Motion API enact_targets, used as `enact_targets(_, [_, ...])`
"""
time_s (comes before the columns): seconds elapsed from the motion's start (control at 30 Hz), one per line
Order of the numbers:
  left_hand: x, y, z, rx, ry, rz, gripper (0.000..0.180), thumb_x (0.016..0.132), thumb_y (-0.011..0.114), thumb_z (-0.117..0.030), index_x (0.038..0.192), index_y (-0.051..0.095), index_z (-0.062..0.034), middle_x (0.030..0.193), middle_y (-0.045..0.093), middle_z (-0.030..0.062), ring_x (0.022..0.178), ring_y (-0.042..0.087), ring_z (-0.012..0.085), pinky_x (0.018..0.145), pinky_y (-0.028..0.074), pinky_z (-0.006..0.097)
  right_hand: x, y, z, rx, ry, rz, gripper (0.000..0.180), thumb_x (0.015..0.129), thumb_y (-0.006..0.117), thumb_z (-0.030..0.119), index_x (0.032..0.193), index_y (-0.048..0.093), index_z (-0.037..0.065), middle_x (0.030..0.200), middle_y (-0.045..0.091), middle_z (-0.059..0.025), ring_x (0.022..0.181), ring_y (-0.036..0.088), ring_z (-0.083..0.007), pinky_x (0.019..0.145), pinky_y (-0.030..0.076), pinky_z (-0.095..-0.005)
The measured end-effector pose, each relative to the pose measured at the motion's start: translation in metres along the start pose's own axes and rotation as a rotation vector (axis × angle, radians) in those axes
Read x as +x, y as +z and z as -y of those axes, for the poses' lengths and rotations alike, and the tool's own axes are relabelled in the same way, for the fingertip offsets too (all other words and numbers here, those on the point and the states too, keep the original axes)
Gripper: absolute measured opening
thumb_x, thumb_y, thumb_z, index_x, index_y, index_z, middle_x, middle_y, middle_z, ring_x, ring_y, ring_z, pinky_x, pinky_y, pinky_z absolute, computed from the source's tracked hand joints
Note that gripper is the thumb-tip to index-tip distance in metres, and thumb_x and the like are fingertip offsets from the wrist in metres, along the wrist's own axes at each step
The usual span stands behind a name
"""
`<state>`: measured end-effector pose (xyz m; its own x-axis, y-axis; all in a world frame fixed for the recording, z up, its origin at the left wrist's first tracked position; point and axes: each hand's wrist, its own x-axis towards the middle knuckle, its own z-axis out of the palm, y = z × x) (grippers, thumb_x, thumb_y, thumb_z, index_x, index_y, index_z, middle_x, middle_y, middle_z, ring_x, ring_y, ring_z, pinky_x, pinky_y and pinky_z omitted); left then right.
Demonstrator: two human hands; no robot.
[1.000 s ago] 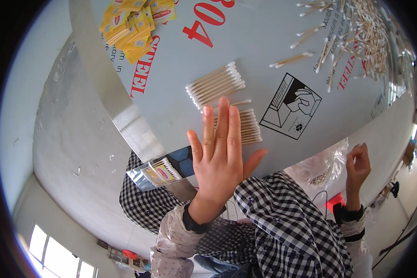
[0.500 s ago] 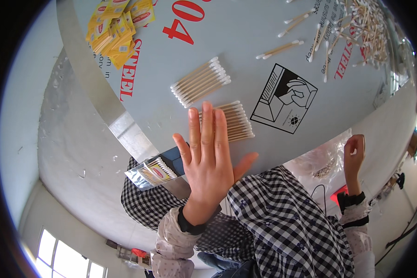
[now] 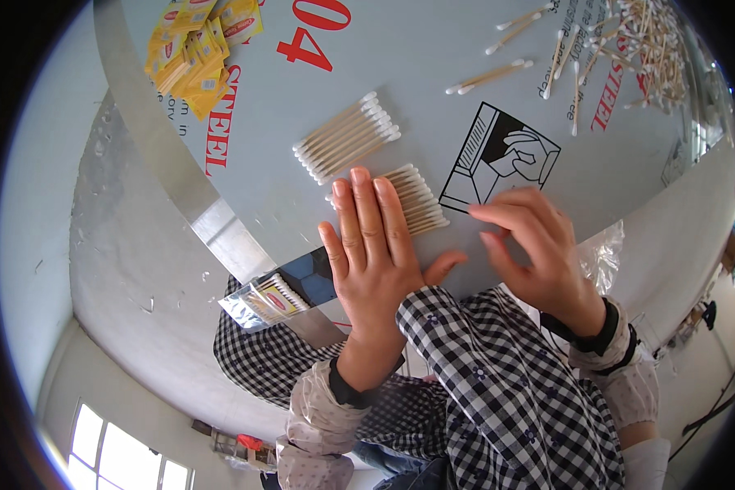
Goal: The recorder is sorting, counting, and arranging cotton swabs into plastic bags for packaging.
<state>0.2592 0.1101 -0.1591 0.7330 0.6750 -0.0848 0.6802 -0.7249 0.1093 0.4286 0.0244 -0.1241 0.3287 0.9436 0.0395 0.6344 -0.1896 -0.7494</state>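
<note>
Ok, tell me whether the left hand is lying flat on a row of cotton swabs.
Yes, the left hand lies flat, fingers over the nearer swab row.

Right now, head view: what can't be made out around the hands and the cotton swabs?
- Near swab row: its left part is hidden under the left hand; the count cannot be told.
- Right hand: fingers curled, seen from the back; whether it holds anything is hidden.
- Loose swab pile: squeezed and bent at the fisheye rim, too small to separate.
- Yellow sachets: cut off by the top edge.
- Filled clear packet: contents too small to count.
</note>
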Motion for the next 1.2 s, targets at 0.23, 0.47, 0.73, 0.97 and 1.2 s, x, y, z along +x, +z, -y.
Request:
enact_targets(0.23, [-0.003,0.005,-0.015,-0.019,-0.105,-0.043,0.104,0.091,0.021,-0.082,0.145,0.047,0.0034,0.152,0.045,0.0224,0.143,0.042,0.0364,0.121,0.022,0.052,-0.002,0.004,0.003,-0.113,-0.096,0.061,0.04,0.066,0.068,-0.005,0.105,0.072,0.004,0.088,0.061,-0.0056,0.071,0.059,-0.0228,0.061,0.048,-0.0354])
enact_targets(0.47, [0.0,0.003,-0.016,-0.028,-0.1,-0.04,0.103,0.092,0.021,-0.081,0.144,0.046,0.0048,0.151,0.045,0.0235,0.142,0.042,0.0374,0.12,0.023,0.052,-0.009,0.005,0.002,-0.152,-0.065,0.026,0.041,0.065,0.068,-0.004,0.105,0.073,0.005,0.088,0.06,-0.004,0.071,0.058,-0.0222,0.066,0.046,-0.0361])
enact_targets(0.73, [-0.001,0.003,-0.017,-0.008,-0.112,-0.023,0.1,0.094,0.022,-0.078,0.143,0.047,0.0048,0.151,0.045,0.0236,0.142,0.042,0.0376,0.12,0.023,0.052,-0.009,0.007,0.004,-0.15,-0.075,0.032,0.044,0.066,0.069,-0.002,0.109,0.074,0.006,0.088,0.06,-0.0025,0.073,0.058,-0.0206,0.069,0.043,-0.0357])
enact_targets(0.97, [-0.001,0.0,-0.016,-0.027,-0.104,-0.022,0.097,0.096,0.021,-0.076,0.143,0.048,0.0042,0.151,0.045,0.0233,0.142,0.042,0.0371,0.12,0.023,0.053,-0.007,0.01,0.005,-0.139,-0.069,0.027,0.045,0.068,0.068,-0.002,0.112,0.073,0.006,0.09,0.061,-0.0031,0.074,0.058,-0.0207,0.07,0.043,-0.0359])
enact_targets(1.2, [-0.001,-0.003,-0.016,-0.047,-0.109,0.011,0.096,0.096,0.022,-0.075,0.145,0.046,0.0039,0.152,0.044,0.0236,0.143,0.04,0.0377,0.12,0.021,0.054,0.002,0.015,0.006,-0.147,-0.027,0.006,0.043,0.071,0.068,0.0,0.114,0.073,0.007,0.093,0.061,-0.003,0.077,0.058,-0.0204,0.073,0.043,-0.0367])
